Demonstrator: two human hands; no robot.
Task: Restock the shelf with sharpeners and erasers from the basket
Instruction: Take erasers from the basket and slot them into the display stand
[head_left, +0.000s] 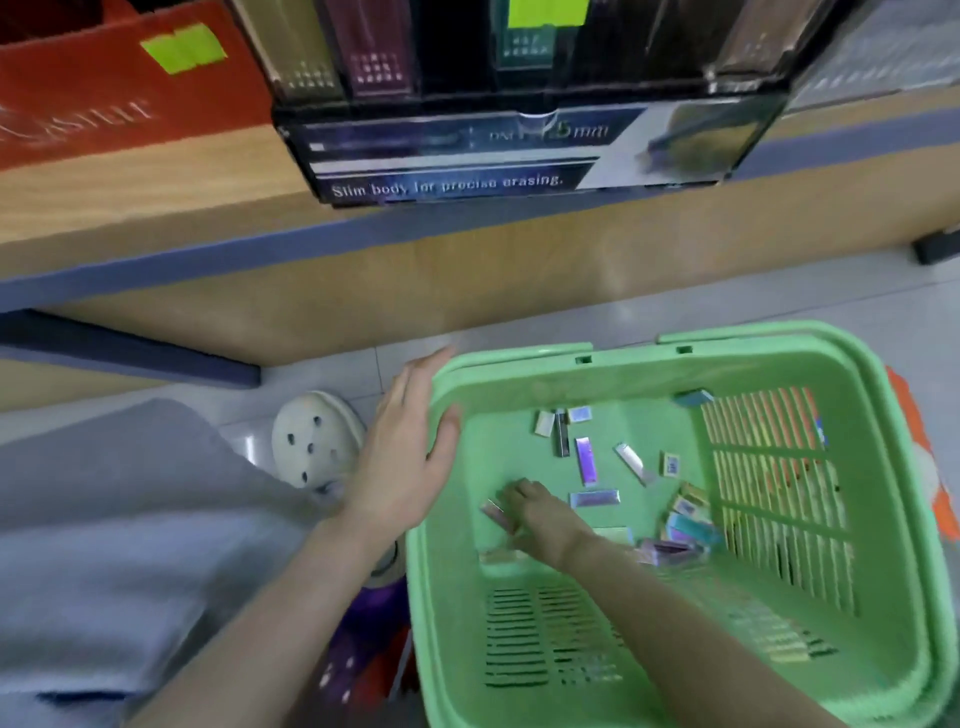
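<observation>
Basket (675, 364): green plastic, on the floor below the shelf (208, 208), right of centre. Slotted walls on the near and right sides.

Stock: small erasers and sharpeners lie loose on the basket floor. A shiny violet packet (586, 460) sits mid-floor, a silvery packet (595, 499) just near of it. A heap of packets (685, 525) is against the right wall, and one teal piece (693, 397) lies at the far right corner. Labels too blurred to read.

Your right hand (540, 514): reached down into the basket from the near side, forearm crossing the near wall, palm down. Fingers curled over a pinkish packet (493, 512) at the left of the basket floor, pinching it. Motion blur; cannot tell if it is lifted off the floor.

Your left hand (410, 452): laid on the basket's left rim, fingers straight and together, pointing far. Thumb hooked over the inside of the rim. Holds nothing.

Around: a dark display box (519, 150) on the shelf reads "Slim body for precise erasing." A red carton (104, 104) stands left of it. A white clog (317, 441) is on the tiles left of the basket, and a grey trouser leg (104, 519) is near left.
</observation>
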